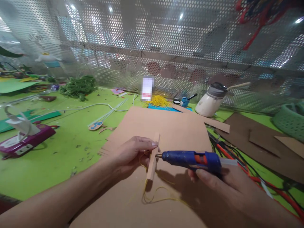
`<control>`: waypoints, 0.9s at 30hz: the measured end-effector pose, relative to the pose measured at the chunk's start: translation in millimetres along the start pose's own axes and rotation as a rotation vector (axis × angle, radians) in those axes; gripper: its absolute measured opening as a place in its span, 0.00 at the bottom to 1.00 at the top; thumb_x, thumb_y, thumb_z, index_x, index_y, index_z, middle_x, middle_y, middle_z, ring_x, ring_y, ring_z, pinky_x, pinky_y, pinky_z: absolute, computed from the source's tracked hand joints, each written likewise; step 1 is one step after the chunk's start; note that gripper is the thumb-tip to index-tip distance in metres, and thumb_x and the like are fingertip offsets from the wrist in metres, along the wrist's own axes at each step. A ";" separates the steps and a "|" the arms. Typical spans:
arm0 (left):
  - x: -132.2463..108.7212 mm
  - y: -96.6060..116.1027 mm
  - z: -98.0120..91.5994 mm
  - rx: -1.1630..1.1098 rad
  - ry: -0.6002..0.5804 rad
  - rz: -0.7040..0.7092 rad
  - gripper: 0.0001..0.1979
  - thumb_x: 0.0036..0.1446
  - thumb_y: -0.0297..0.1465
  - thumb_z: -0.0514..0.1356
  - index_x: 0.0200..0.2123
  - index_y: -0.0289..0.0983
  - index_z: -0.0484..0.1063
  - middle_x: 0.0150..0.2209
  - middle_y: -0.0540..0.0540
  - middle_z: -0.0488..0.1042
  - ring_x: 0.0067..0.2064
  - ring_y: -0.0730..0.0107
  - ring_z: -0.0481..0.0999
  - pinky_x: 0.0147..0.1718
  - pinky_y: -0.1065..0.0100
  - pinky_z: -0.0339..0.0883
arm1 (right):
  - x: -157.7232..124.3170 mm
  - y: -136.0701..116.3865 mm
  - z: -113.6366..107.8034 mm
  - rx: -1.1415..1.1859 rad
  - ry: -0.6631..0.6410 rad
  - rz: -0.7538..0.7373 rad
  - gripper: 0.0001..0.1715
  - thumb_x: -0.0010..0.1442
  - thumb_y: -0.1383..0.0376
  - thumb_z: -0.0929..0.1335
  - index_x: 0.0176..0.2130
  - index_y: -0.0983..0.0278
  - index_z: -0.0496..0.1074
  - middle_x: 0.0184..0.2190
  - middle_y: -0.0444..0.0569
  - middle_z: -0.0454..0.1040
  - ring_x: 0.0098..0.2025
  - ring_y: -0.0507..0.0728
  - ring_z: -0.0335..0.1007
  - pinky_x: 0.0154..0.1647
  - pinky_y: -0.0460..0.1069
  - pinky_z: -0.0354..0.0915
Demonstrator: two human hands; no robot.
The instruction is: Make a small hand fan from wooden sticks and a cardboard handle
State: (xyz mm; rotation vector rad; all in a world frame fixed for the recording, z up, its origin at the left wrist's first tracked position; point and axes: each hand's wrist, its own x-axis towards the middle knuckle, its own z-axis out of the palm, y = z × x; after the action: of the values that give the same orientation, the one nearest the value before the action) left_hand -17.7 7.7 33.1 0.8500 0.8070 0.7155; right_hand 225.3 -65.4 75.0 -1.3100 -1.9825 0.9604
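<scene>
In my left hand (136, 152) is a narrow, folded tan strip (152, 164), pinched between thumb and fingers and tilted slightly. Yellow string (163, 199) trails from its lower end in loops over a large tan sheet (173, 126). My right hand (228, 186) is wrapped round a blue hot glue gun (190, 160), with a clear glue stick (229, 162) poking out of its back. The gun's metal nozzle meets the right edge of the strip, near my left fingers. My left fingertips are partly hidden behind the strip.
A purple power strip (28, 141) with a white plug lies left. Behind are green string (78, 87), yellow string (159, 100), a blue paint jar (184, 102) and a white jug (209, 99). Red and black cables (251, 177), brown sheets (263, 139) and a green basket (291, 118) are right.
</scene>
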 end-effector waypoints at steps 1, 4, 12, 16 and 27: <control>0.1 0.2 0.5 0.001 -0.002 -0.005 0.10 0.53 0.30 0.65 0.24 0.28 0.76 0.21 0.46 0.71 0.20 0.76 0.67 0.21 0.75 0.59 | 0.1 0.2 0.0 0.001 0.007 0.003 0.18 0.66 0.52 0.64 0.35 0.59 0.78 0.32 0.48 0.82 0.34 0.60 0.78 0.37 0.49 0.75; 0.5 0.4 1.4 0.004 -0.008 -0.013 0.10 0.53 0.30 0.65 0.24 0.28 0.75 0.21 0.45 0.71 0.21 0.75 0.68 0.22 0.74 0.60 | -0.1 0.7 -0.4 0.000 0.002 0.002 0.19 0.67 0.52 0.64 0.34 0.59 0.77 0.32 0.48 0.82 0.34 0.59 0.78 0.37 0.49 0.75; 0.6 -1.9 0.5 0.005 0.007 -0.002 0.10 0.53 0.29 0.64 0.23 0.28 0.74 0.20 0.47 0.69 0.20 0.77 0.66 0.20 0.76 0.55 | -1.4 -2.4 -1.2 0.042 -0.041 0.029 0.18 0.66 0.52 0.65 0.32 0.60 0.76 0.28 0.47 0.79 0.32 0.58 0.76 0.33 0.49 0.74; 1.0 -1.9 0.4 0.009 0.010 -0.011 0.10 0.53 0.30 0.65 0.24 0.27 0.75 0.21 0.46 0.70 0.22 0.75 0.68 0.20 0.75 0.58 | -2.9 -4.9 -0.5 0.143 -0.097 0.100 0.20 0.66 0.51 0.64 0.34 0.60 0.77 0.28 0.48 0.78 0.31 0.59 0.76 0.32 0.49 0.75; 1.9 -1.2 -0.6 0.013 0.000 -0.021 0.10 0.51 0.31 0.66 0.24 0.28 0.75 0.21 0.46 0.72 0.21 0.76 0.69 0.19 0.76 0.58 | -0.9 -0.7 -5.7 0.053 -0.059 0.045 0.18 0.67 0.54 0.65 0.30 0.60 0.74 0.27 0.46 0.76 0.31 0.57 0.72 0.33 0.48 0.71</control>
State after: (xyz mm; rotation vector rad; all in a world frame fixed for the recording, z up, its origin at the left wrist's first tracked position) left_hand -17.0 8.9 31.2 0.8527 0.8201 0.6923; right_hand 229.7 -65.0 78.9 -1.3162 -1.9652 1.0765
